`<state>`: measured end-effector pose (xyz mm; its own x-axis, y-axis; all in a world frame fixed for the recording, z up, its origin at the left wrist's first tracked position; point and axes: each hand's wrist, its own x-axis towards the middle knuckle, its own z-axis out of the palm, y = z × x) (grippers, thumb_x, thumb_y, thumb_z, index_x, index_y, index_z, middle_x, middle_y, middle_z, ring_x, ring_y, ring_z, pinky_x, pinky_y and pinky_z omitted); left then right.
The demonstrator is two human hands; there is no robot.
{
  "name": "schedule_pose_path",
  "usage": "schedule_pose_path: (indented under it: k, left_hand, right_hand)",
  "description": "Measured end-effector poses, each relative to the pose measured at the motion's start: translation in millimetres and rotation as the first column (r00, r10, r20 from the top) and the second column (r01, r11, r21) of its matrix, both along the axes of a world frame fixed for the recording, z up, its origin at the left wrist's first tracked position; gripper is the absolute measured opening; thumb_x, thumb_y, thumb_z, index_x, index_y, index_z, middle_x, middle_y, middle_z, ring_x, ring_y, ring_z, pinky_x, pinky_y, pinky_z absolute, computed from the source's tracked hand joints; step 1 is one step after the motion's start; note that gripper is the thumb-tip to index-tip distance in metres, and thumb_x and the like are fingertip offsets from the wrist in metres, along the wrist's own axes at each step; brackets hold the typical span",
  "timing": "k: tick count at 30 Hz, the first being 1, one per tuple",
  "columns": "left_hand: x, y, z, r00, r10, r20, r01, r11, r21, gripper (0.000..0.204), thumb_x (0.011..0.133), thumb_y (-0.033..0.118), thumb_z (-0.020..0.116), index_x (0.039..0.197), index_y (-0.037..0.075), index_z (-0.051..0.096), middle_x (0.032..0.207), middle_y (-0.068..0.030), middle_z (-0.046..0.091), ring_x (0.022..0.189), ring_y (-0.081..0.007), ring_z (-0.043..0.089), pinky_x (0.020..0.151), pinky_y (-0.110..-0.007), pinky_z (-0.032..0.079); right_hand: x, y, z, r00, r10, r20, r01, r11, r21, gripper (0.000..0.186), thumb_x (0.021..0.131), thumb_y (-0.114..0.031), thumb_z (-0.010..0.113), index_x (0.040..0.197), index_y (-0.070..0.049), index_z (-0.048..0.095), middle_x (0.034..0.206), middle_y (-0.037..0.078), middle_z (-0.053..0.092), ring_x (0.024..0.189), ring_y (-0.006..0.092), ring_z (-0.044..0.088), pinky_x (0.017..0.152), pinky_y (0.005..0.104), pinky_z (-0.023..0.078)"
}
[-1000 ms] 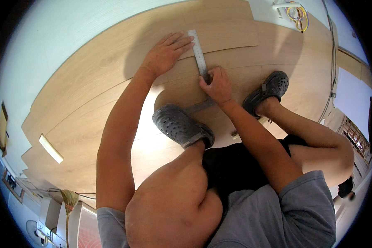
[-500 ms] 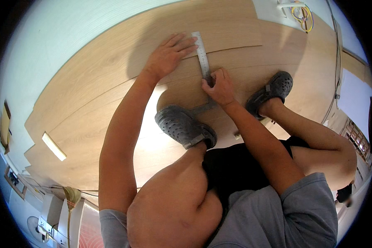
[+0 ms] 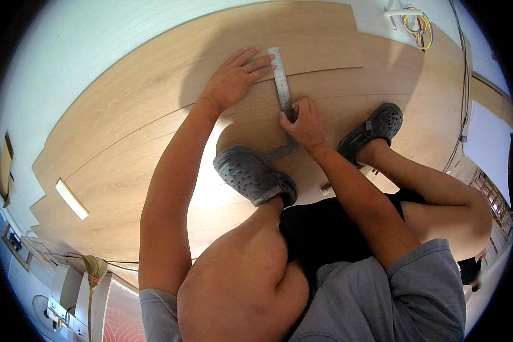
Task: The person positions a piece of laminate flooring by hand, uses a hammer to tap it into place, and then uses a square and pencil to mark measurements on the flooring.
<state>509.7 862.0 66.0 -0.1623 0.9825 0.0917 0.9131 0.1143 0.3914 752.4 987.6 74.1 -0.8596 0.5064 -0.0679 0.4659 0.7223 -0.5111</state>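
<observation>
At 12 o'clock on the wood-plank floor (image 3: 137,165) lies the metal ruler (image 3: 282,85), with your left hand (image 3: 233,80) spread flat, its fingers apart and their tips at the ruler's edge, while your right hand (image 3: 306,122) has its fingers drawn together in a pinch on the nearer end. Pale ground (image 3: 57,85) borders the planks at 10 o'clock, and a cream strip (image 3: 72,199) lies on them at 9. Around you, a coil of coloured wire (image 3: 420,25) sits between 1 and 2, and a straw broom (image 3: 97,271) stands at 8, near a fan (image 3: 41,310).
</observation>
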Motion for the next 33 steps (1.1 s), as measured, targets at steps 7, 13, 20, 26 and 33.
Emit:
schedule_pose_path:
  k: [7, 13, 20, 26, 33]
  left_hand:
    - [-1.0, 0.8, 1.0, 1.0, 0.003, 0.009, -0.003, 1.0, -0.009, 0.065, 0.088, 0.004, 0.062, 0.149, 0.027, 0.057, 0.164, 0.0088, 0.043, 0.154, -0.0243, 0.034, 0.131, -0.044, 0.028]
    - [-2.2, 0.0, 0.0, 1.0, -0.007, -0.001, 0.007, 1.0, -0.016, 0.067, 0.087, 0.004, 0.065, 0.151, 0.026, 0.055, 0.165, 0.008, 0.042, 0.155, -0.0243, 0.033, 0.131, -0.044, 0.026]
    - [-0.3, 0.4, -0.5, 1.0, 0.0, 0.028, 0.001, 1.0, -0.028, 0.068, 0.088, 0.004, 0.067, 0.151, 0.026, 0.054, 0.165, 0.008, 0.04, 0.155, -0.0223, 0.031, 0.132, -0.043, 0.025]
    - [-0.5, 1.3, 2.4, 1.0, 0.004, -0.003, -0.004, 0.999, -0.049, 0.065, 0.091, 0.004, 0.063, 0.151, 0.026, 0.054, 0.166, 0.0099, 0.039, 0.157, -0.0201, 0.029, 0.133, -0.042, 0.025]
    - [1.4, 0.4, 2.2, 1.0, 0.015, 0.015, -0.015, 0.998, -0.06, 0.063, 0.092, 0.005, 0.062, 0.151, 0.026, 0.054, 0.165, 0.0101, 0.04, 0.156, -0.021, 0.031, 0.133, -0.043, 0.025]
  right_hand:
    - [-0.4, -1.2, -1.6, 1.0, -0.029, -0.006, 0.029, 0.999, -0.024, 0.04, 0.077, -0.028, 0.084, 0.095, -0.004, 0.057, 0.093, 0.015, 0.058, 0.09, 0.0368, 0.061, 0.079, 0.046, 0.052]
    - [-2.3, 3.0, 4.4, 1.0, -0.018, 0.003, 0.018, 0.999, -0.039, 0.038, 0.079, -0.028, 0.083, 0.094, -0.004, 0.057, 0.093, 0.015, 0.059, 0.088, 0.0363, 0.061, 0.076, 0.0459, 0.051]
    - [-67.9, 48.7, 31.5, 0.945, -0.155, -0.289, 0.122, 0.984, -0.132, 0.025, 0.099, -0.022, 0.063, 0.09, 0.001, 0.062, 0.086, 0.016, 0.058, 0.075, 0.0329, 0.058, 0.07, 0.0436, 0.048]
    - [-136.8, 97.8, 40.2, 0.96, -0.271, -0.073, 0.175, 0.781, -0.6, 0.034, 0.104, -0.031, 0.059, 0.099, 0.001, 0.071, 0.084, 0.011, 0.068, 0.077, 0.0182, 0.064, 0.071, 0.0359, 0.05]
    - [-149.5, 103.6, 9.3, 0.976, -0.2, -0.092, 0.118, 0.828, -0.548, 0.04, 0.098, -0.039, 0.068, 0.099, 0.001, 0.074, 0.083, 0.013, 0.074, 0.079, 0.0171, 0.069, 0.073, 0.0341, 0.053]
